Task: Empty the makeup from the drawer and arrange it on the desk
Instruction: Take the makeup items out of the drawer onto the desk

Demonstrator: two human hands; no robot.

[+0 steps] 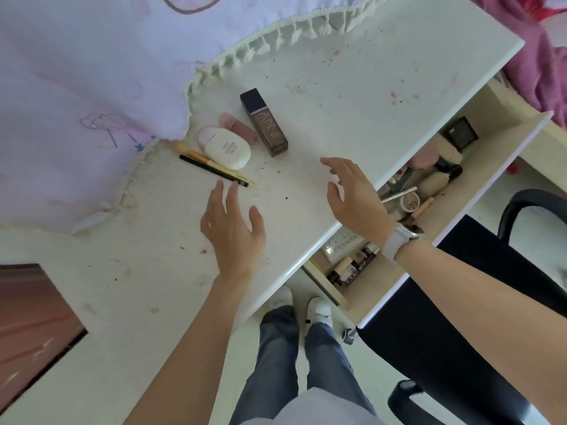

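Lilac fringed cloth [76, 87], black chair [454, 286], perhaps pink blanket [540, 56]

Left hand [232, 228] and right hand [352, 194], 2 relaxed palms, empty.

Cloth: a light purple cloth [76, 87] with a white frilly edge lies at 10 o'clock.
Chair: a black chair [454, 302] stands at 4 o'clock.
Blanket: pink and fluffy [540, 65], at 2 o'clock.
Light: bright daylight.

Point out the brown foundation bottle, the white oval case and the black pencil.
brown foundation bottle [270, 133], head view, brown body
white oval case [228, 148], head view, top face
black pencil [211, 170], head view, mid-shaft
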